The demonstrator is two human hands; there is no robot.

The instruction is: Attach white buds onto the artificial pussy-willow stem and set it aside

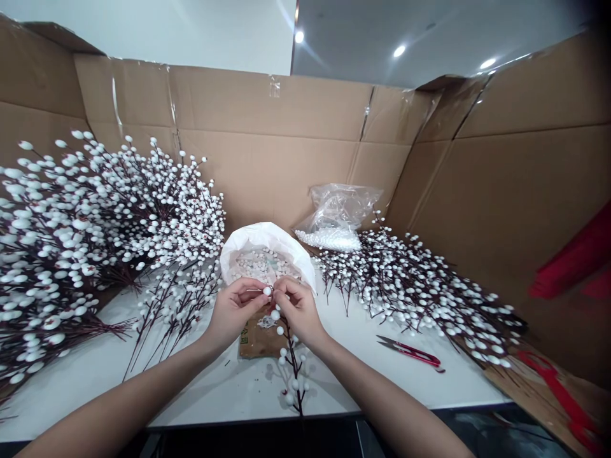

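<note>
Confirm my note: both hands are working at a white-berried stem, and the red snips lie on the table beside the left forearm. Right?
One slip: the head view shows the red snips on the table beside the right forearm, not the left. The rest holds.

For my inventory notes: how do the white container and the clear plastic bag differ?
The white container has opaque sides; the clear plastic bag is see-through.
The container's mouth is wide open, while the bag's top is crumpled.
The container stands nearer the camera, the bag farther back.
Both hold small whitish pieces.
</note>
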